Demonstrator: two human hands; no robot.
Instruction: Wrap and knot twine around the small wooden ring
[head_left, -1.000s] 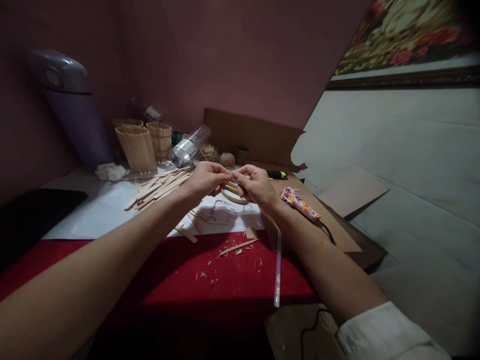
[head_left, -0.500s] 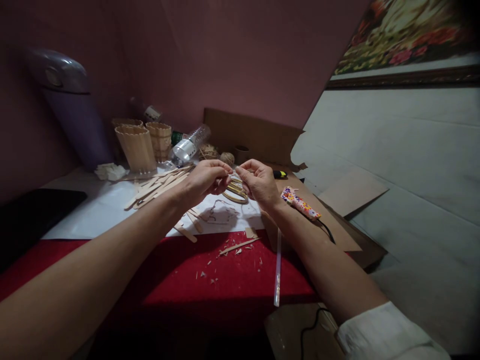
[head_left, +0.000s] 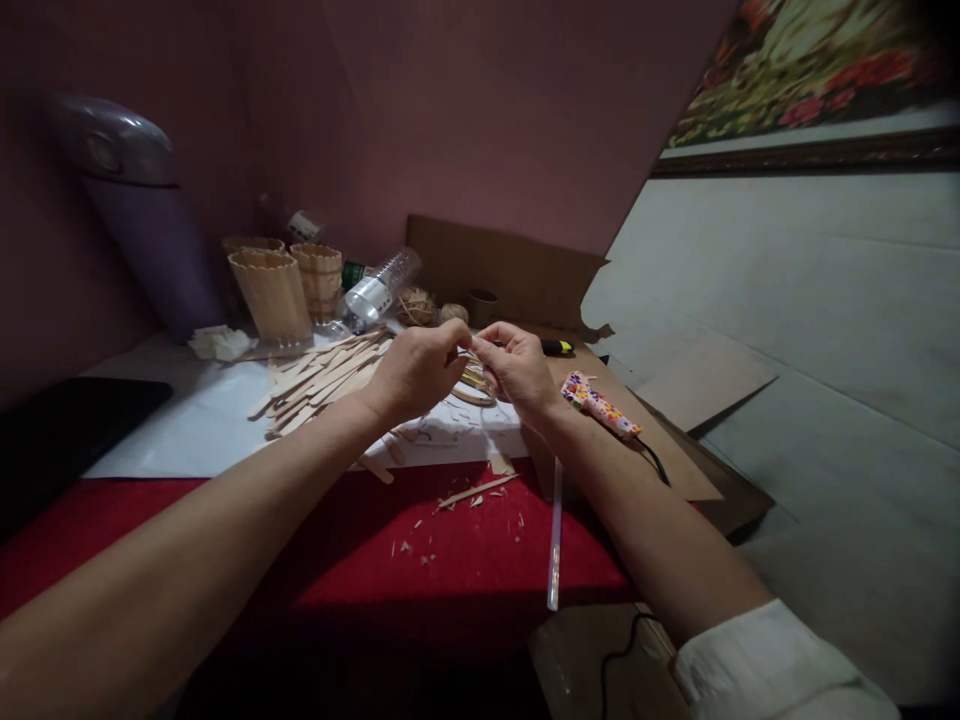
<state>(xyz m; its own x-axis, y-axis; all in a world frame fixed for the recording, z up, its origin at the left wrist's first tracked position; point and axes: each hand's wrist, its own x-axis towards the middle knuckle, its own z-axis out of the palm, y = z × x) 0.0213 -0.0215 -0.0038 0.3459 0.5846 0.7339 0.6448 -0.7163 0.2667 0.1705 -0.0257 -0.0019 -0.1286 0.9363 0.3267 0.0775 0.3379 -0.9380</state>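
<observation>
My left hand [head_left: 416, 372] and my right hand [head_left: 519, 368] meet over the white sheet [head_left: 202, 425], fingertips pinched close together on something small that I cannot make out. Just beyond the fingers lie curved wooden strips [head_left: 472, 385]. A pile of flat wooden craft sticks [head_left: 322, 378] lies left of my left hand. A glue gun with a flowered pattern [head_left: 598, 405] rests on cardboard right of my right wrist. A clear glue stick [head_left: 554, 535] lies on the red cloth [head_left: 450, 560] under my right forearm.
Two cups built from sticks [head_left: 274, 295] stand at the back left beside a purple appliance [head_left: 139, 215]. A clear plastic bottle [head_left: 379, 288], twine balls [head_left: 417, 306], a yellow-black tool [head_left: 556, 347] and cardboard sheets [head_left: 705, 380] lie around. Wood chips [head_left: 472, 497] litter the cloth.
Both hands have dropped slightly and shifted a little to the right. My left hand has turned so its back faces me and its fingers curl tighter toward the right hand.
</observation>
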